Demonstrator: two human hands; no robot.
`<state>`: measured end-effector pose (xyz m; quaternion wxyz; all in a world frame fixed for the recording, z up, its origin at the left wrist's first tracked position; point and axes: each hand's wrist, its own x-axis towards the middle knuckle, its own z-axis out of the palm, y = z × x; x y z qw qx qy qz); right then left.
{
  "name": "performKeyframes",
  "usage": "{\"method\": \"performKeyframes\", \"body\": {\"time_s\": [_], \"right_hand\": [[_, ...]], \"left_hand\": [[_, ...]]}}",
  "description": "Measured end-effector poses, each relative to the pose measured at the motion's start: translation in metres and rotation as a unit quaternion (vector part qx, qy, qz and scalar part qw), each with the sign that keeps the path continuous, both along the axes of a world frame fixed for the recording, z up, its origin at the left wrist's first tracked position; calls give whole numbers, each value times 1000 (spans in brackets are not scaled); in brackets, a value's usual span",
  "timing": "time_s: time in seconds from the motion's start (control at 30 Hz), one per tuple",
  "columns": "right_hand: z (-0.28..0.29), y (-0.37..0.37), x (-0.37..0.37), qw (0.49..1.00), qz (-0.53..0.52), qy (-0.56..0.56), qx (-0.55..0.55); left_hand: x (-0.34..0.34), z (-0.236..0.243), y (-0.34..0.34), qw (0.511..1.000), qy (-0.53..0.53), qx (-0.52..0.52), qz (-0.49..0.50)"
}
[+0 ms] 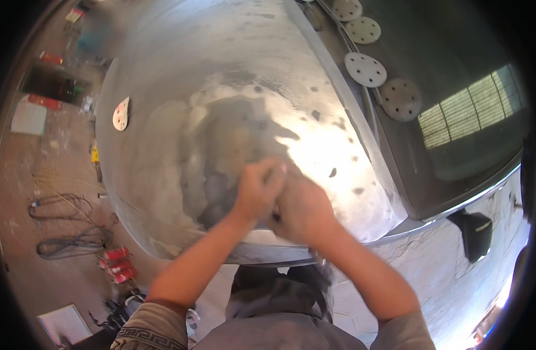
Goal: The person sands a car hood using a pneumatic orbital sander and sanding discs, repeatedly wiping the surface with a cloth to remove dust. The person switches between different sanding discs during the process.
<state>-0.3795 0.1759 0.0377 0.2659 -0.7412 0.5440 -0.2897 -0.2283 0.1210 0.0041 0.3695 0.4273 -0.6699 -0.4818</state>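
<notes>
Both hands meet over the lower middle of a broad, partly bared metal car hood (157,151) with dark patches and spots. My left hand (257,189) is closed, its fingers curled beside the other hand; what they hold, if anything, cannot be made out. Pressed close on its right, my right hand (306,204) is smeared by motion and its fingers are mostly hidden. A small dark spot shows between the wrists, too blurred to name. On the hood's left side lies a pale sanding disc (121,114) with holes.
More round sanding discs (366,70) lie along the windshield's (448,169) lower edge, at the right. A side mirror (476,233) juts out at the lower right. On the floor at left are coiled cables (72,242), red cans (117,265) and a white sheet (65,324).
</notes>
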Motion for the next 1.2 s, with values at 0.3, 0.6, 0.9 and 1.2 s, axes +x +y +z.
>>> {"method": "performKeyframes", "body": {"time_s": [0.3, 0.6, 0.9, 1.2], "right_hand": [[33, -35, 20, 959, -143, 239, 50], [20, 36, 77, 938, -220, 260, 63], [9, -20, 64, 891, -284, 355, 20], [13, -56, 59, 868, -308, 389, 24]], "left_hand": [[8, 30, -15, 988, -9, -122, 94], [311, 0, 45, 906, -238, -154, 316], [386, -51, 23, 851, -377, -173, 321], [381, -44, 20, 852, -385, -165, 315]]}}
